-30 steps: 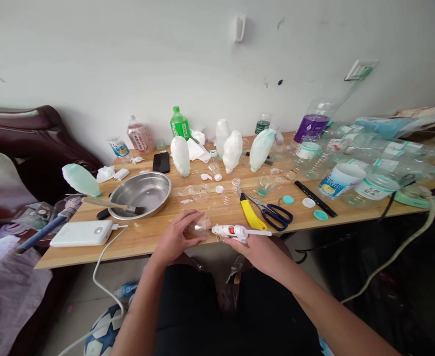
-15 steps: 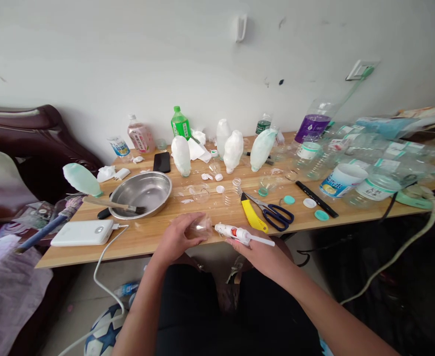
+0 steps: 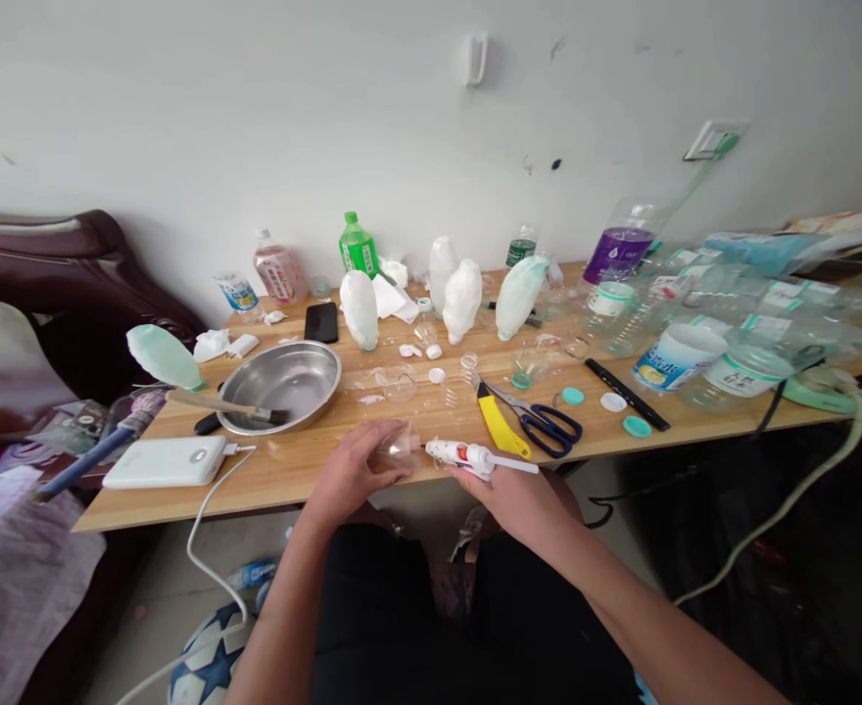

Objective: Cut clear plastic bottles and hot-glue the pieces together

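Observation:
My left hand [image 3: 358, 468] is closed around a clear piece of cut plastic bottle [image 3: 400, 447] at the table's front edge. In my right hand [image 3: 508, 494] is a white glue gun [image 3: 460, 456] with a glue stick [image 3: 515, 464] poking out of its back. Its nozzle points left and sits close beside the plastic piece; whether they touch I cannot tell. Just right of the gun lie a yellow-handled utility knife [image 3: 502, 429] and dark blue scissors [image 3: 549, 427]. My right fingers are partly hidden under the gun.
A steel bowl [image 3: 313, 377] with a brush [image 3: 240, 406] stands left, near a white power bank [image 3: 167, 462] whose cable hangs over the edge. Several white-coated bottle shapes [image 3: 463, 302] stand behind. Clear bottles [image 3: 754, 362] crowd the right, near a black marker [image 3: 626, 394].
The glue gun's rear has shifted very slightly left. Both hands otherwise keep their places and their holds.

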